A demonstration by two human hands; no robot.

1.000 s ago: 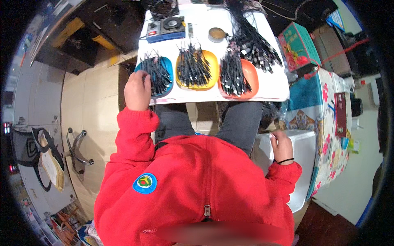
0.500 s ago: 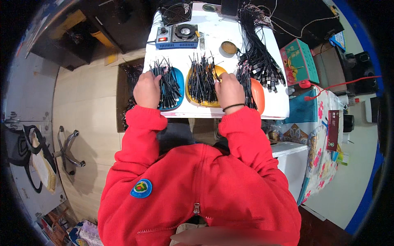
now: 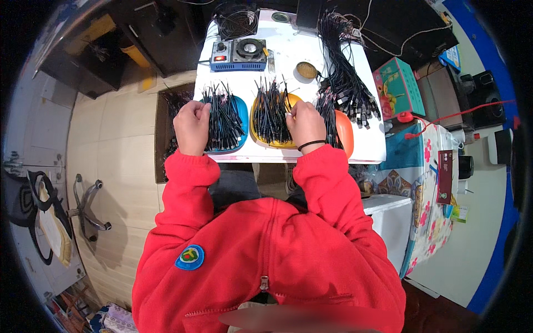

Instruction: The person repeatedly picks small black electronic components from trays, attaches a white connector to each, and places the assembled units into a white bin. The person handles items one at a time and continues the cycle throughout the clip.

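Observation:
My left hand [image 3: 192, 129] is closed, fingertips pinched together beside the left edge of the blue tray [image 3: 242, 114]. What they hold, if anything, is too small to make out. Short black cables [image 3: 223, 125] with thin stripped ends lie heaped in that tray. At the right side of the yellow tray [image 3: 295, 100], my right hand [image 3: 308, 126] pinches a thin black cable [image 3: 289, 103]. More black cables [image 3: 270, 119] fill the yellow tray. Right of that hand, an orange tray [image 3: 344, 133] is partly covered by another black bundle [image 3: 326, 108].
Behind the trays, a blue soldering pot unit [image 3: 239, 55] with a lit red switch stands near a small fan [image 3: 237, 22]. A round tin [image 3: 306, 71] sits right of it. Long USB cables [image 3: 350, 72] drape over the white table [image 3: 288, 44]. A green box [image 3: 397, 89] stands at right.
My left hand has drawn slightly left and away from the cables in the blue tray, fingers pinched. My right hand has shifted a little left and stays at the yellow tray.

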